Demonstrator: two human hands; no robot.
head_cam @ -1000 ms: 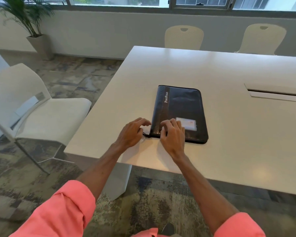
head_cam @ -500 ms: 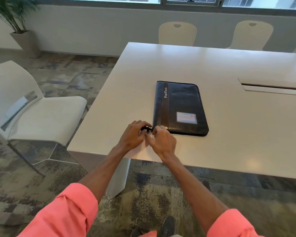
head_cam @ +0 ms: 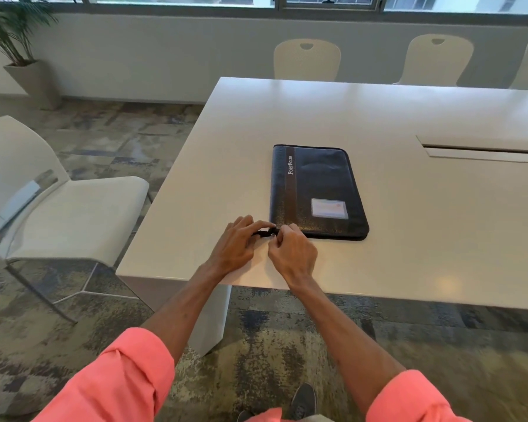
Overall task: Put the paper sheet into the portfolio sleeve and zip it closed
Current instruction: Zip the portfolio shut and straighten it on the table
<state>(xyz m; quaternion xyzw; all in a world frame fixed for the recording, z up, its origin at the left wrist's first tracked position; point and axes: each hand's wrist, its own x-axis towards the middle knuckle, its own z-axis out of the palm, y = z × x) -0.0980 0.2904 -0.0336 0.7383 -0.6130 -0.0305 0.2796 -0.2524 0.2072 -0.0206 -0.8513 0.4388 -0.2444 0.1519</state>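
Black portfolio (head_cam: 317,190): flat on white table (head_cam: 409,117).
Left hand (head_cam: 235,248): pinching zip tail at portfolio's near-left corner.
Right hand (head_cam: 293,254): pinched on zipper pull (head_cam: 272,235) there.

A black portfolio sleeve (head_cam: 317,190) with a brown stripe lies on a white table (head_cam: 409,117); sleeves (head_cam: 128,379) are coral pink.

Left hand (head_cam: 237,246): fingers curled, palm down. Right hand (head_cam: 293,254): fingertips pinched, just beside left. Forearms extended, converging.
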